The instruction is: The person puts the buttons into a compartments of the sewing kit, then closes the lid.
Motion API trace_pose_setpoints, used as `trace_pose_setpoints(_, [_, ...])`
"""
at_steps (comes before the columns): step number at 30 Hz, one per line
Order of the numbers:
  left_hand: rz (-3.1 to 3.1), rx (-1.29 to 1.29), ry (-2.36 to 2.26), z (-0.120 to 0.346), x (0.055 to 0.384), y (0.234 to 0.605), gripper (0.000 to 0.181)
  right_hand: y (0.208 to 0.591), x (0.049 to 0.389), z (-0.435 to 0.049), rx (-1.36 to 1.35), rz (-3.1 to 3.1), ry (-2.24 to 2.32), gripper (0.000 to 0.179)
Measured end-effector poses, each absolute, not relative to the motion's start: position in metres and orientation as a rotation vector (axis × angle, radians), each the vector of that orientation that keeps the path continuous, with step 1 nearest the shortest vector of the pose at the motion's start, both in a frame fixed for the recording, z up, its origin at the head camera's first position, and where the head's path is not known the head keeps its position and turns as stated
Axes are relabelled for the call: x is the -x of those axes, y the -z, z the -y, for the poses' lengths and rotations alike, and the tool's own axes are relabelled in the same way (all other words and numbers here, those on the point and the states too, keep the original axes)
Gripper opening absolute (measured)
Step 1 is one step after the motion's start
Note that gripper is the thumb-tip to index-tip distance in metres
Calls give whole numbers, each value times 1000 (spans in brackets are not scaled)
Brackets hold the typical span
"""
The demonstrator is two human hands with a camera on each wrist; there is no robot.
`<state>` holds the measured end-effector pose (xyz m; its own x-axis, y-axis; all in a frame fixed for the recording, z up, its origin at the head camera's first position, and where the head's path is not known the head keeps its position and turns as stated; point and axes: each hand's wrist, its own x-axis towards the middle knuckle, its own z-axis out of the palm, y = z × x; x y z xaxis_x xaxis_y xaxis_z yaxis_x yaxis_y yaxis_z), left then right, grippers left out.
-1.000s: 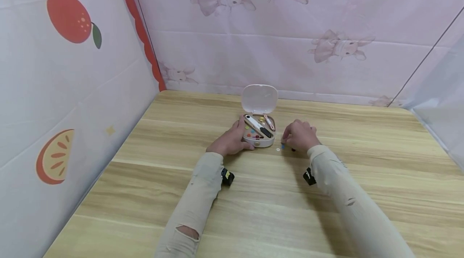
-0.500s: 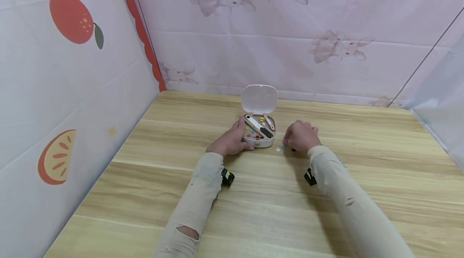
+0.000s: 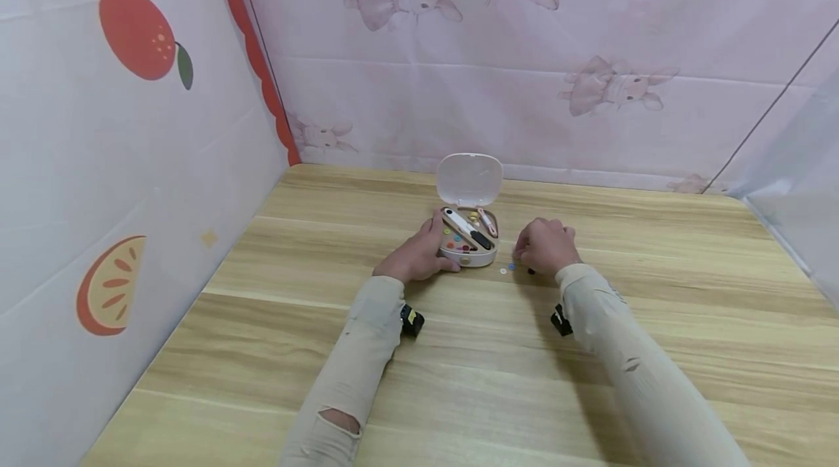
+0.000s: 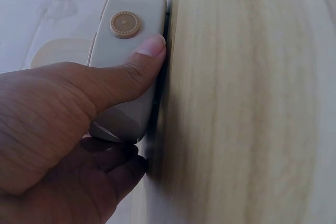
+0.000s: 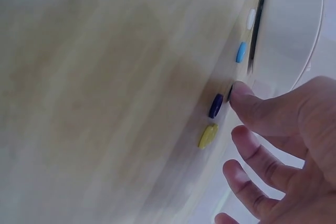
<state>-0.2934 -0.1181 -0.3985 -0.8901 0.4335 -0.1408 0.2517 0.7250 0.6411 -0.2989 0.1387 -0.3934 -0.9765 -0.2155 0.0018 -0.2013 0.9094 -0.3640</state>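
A low, pale case point(image 3: 481, 260) with rounded corners and a brown, button-shaped clasp point(image 4: 125, 23) is found upright, its lid point(image 3: 469, 179) raised at the far side; it is gripped at its left by the left hand point(image 3: 416, 254). Small coloured buttons point(image 3: 457, 237) are contained in its near-left part. To its right, loose, are noted a white button point(image 5: 251, 19) (nearest the case), a light blue button point(image 5: 241, 52), a dark blue button point(image 5: 216, 106) and a yellow button point(image 5: 208, 135). Between the two blues, a mostly hidden dark disc point(image 5: 230, 93) is touched by the right hand point(image 3: 545, 245).
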Motion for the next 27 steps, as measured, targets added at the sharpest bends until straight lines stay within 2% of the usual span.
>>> trace_pose_setpoints(27, [-2668, -567, -920, 120, 292, 404, 112, 403, 298, -135, 326, -3043, 529, 11])
